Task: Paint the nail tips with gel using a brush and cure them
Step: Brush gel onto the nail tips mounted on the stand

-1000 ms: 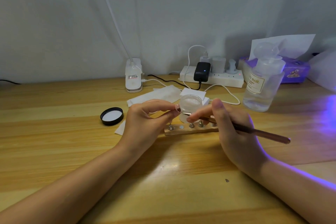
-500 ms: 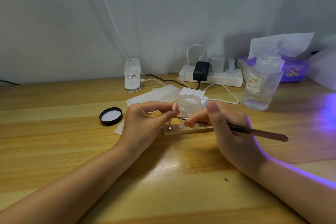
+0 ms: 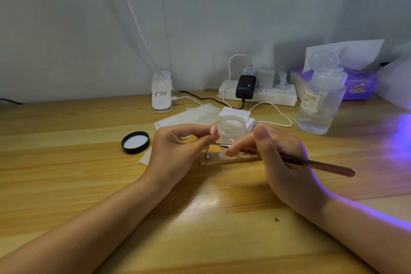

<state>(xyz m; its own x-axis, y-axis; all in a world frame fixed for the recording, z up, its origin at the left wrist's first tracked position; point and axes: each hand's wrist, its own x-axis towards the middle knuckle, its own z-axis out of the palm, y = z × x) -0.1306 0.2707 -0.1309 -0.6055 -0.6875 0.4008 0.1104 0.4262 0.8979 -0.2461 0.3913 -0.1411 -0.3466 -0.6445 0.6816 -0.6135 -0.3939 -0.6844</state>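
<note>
My left hand (image 3: 178,151) pinches a small stand peg topped by a pale pink nail tip (image 3: 213,129), held above the wooden holder strip (image 3: 224,159). My right hand (image 3: 280,162) grips a brown brush (image 3: 320,165) like a pen, its metal tip reaching the nail tip from the right. One metal peg (image 3: 208,155) stands on the strip's left end. An open clear jar of gel (image 3: 232,128) sits just behind the hands.
The jar's black lid (image 3: 135,142) lies to the left on the wooden table (image 3: 66,162). White paper pads (image 3: 191,115), a lamp base (image 3: 162,93), a power strip (image 3: 258,93), a clear liquid bottle (image 3: 318,104) and a purple tissue box (image 3: 360,83) line the back. Purple light glows at right.
My left hand raised the nail tip slightly and turned it, so its pink face now shows. The brush tip stayed at the nail tip.
</note>
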